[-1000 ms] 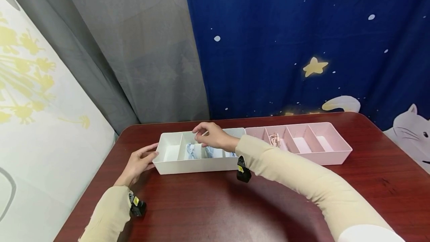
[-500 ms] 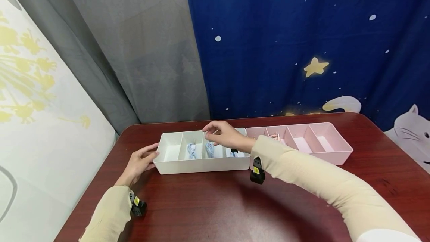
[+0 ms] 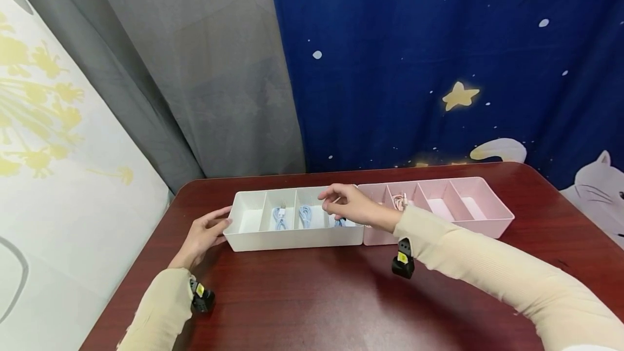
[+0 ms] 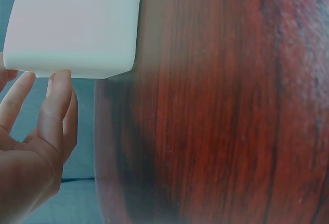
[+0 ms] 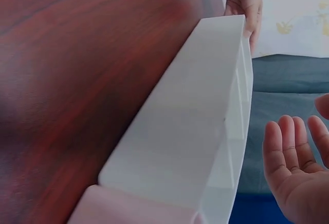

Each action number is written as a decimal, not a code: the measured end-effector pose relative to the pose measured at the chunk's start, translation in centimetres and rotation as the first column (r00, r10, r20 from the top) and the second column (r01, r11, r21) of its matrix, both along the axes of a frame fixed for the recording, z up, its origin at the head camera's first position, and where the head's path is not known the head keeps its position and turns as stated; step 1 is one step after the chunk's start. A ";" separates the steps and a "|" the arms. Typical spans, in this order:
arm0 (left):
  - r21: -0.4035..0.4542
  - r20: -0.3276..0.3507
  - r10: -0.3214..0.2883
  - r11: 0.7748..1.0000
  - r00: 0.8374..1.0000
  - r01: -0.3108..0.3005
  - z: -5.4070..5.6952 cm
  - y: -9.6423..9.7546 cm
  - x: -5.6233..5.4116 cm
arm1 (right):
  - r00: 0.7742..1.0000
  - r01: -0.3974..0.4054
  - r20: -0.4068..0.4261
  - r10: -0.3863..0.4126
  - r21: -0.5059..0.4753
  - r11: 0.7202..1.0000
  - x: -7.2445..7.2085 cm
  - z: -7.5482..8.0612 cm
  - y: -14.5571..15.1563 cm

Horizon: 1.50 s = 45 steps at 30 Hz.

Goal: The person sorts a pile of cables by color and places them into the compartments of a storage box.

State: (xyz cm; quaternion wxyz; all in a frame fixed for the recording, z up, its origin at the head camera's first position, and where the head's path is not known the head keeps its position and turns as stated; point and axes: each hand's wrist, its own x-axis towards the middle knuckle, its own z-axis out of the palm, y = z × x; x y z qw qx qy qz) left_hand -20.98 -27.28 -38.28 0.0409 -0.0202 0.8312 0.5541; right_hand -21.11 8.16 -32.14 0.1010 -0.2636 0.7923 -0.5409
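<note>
A long white divided box (image 3: pixel 294 240) stands near the far side of the table. My left hand (image 3: pixel 202 237) touches its left end; in the left wrist view its fingertips (image 4: pixel 62 76) meet the end wall. Coiled light-blue cables lie in the box: one with a white plug (image 3: pixel 279 218) in the second compartment, another coil (image 3: pixel 305 215) in the third. In the rightmost one a blue coil (image 3: pixel 340 222) with a dark part shows partly under my right hand (image 3: pixel 353 205). That hand hovers above the box with loosely bent fingers, holding nothing visible, also in the right wrist view.
A pink divided box (image 3: pixel 468 226) adjoins the white one's right end, with a pink cable (image 3: pixel 400 202) in its second compartment. Both stand on a dark red wooden table (image 3: pixel 302 297). Grey and blue curtains (image 3: pixel 380 69) hang behind the table's far edge.
My right hand has moved right and slightly down, from over the white box's middle compartments to over its right end, uncovering the blue cables. My left hand has stayed at the left end.
</note>
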 end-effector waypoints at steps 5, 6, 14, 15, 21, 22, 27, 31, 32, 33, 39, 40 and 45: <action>0.003 0.007 0.005 1.000 1.000 -0.005 0.0 0.0 -0.1 | 1.000 0.011 -0.027 -0.012 -0.008 1.000 0.6 -0.5 1.3; 0.003 0.008 0.005 1.000 1.000 -0.005 0.0 0.0 -0.1 | 1.000 0.016 -0.025 -0.017 -0.013 1.000 0.7 -0.5 1.6; -0.002 0.010 0.003 1.000 1.000 -0.003 0.0 0.0 -0.3 | 0.998 0.052 -0.025 -0.052 -0.014 0.999 0.9 -1.0 4.1; -0.002 0.010 0.005 1.000 1.000 -0.005 0.0 0.0 -0.3 | 0.998 0.058 -0.022 -0.059 -0.011 0.998 0.9 -1.1 4.3; 0.007 0.014 0.008 1.000 1.000 -0.008 0.1 0.0 -0.3 | 0.997 0.074 -0.010 -0.075 -0.006 0.997 1.0 -1.5 5.8; 0.007 0.014 0.007 1.000 1.000 -0.007 0.2 0.0 -0.3 | 0.997 0.082 -0.010 -0.082 -0.003 0.997 1.0 -1.5 6.1; 0.005 0.009 -0.003 1.000 1.000 0.003 0.3 0.0 -0.4 | 0.993 0.115 -0.009 -0.115 -0.006 0.993 1.3 -1.6 7.1; 0.004 0.008 -0.004 1.000 1.000 0.004 0.4 0.1 -0.5 | 0.991 0.132 0.009 -0.132 -0.014 0.991 1.5 -1.6 7.9; 0.007 0.009 -0.003 1.000 1.000 0.003 0.4 0.1 -0.5 | 0.991 0.137 0.010 -0.137 -0.012 0.991 1.6 -1.6 8.2; 0.009 0.010 -0.002 1.000 1.000 0.002 0.4 0.1 -0.5 | 0.990 0.142 0.015 -0.142 -0.012 0.990 1.6 -1.6 8.3; -0.002 0.022 0.011 1.000 1.000 -0.011 0.3 0.2 -0.2 | 0.986 0.165 0.028 -0.164 -0.014 0.986 1.9 -1.4 9.4; -0.004 0.024 0.013 1.000 1.000 -0.013 0.3 0.2 -0.2 | 0.986 0.166 0.024 -0.166 -0.014 0.986 1.9 -1.4 9.5; 0.004 0.034 0.026 1.000 0.999 -0.026 0.1 0.1 0.1 | 0.982 0.184 0.041 -0.182 -0.030 0.982 2.1 -1.5 10.3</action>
